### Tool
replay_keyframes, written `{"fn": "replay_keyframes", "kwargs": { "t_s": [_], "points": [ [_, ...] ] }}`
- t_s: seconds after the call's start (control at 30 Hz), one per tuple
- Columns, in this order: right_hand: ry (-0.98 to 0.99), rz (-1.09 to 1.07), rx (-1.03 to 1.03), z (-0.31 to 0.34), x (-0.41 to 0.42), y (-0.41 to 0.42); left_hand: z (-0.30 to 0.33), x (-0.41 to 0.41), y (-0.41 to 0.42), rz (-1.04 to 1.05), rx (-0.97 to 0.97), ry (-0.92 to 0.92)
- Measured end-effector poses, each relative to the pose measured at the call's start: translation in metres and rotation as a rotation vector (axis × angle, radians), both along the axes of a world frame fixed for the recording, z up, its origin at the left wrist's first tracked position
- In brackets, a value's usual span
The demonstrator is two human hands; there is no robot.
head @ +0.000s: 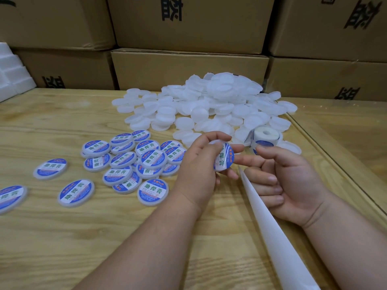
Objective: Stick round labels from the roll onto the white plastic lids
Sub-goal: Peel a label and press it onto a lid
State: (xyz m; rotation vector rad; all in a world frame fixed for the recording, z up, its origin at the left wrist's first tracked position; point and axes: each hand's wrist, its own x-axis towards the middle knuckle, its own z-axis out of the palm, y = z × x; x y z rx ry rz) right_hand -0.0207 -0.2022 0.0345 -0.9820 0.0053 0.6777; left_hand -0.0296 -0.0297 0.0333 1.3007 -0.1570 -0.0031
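Observation:
My left hand (196, 164) grips a white lid (223, 158) by its rim, tilted, with a blue-and-white round label on its face. My right hand (297, 181) is just right of it. Its index finger reaches out and touches the lid's edge, and its other fingers are curled against the white backing strip (272, 227). That strip runs from the hand toward me and off the bottom edge. The label roll (266, 136) lies flat behind my right thumb. Blank white lids (209, 105) are heaped at the back. Several labelled lids (129, 162) lie spread on the left.
The wooden table (62, 237) has a raised seam (335, 164) running diagonally at the right. Stacked cardboard boxes (188, 68) wall off the far side. White foam blocks (12, 76) sit at the far left corner.

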Motion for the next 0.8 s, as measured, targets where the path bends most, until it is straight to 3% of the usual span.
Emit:
{"fn": "replay_keyframes", "kwargs": {
  "t_s": [0.67, 0.8],
  "points": [
    [-0.012, -0.029, 0.025, -0.001, 0.000, 0.000, -0.012, 0.007, -0.004, 0.138, 0.034, -0.036],
    [-0.025, -0.117, 0.045, -0.001, 0.001, 0.001, -0.014, 0.008, -0.003, 0.181, 0.062, -0.028]
  ]
}}
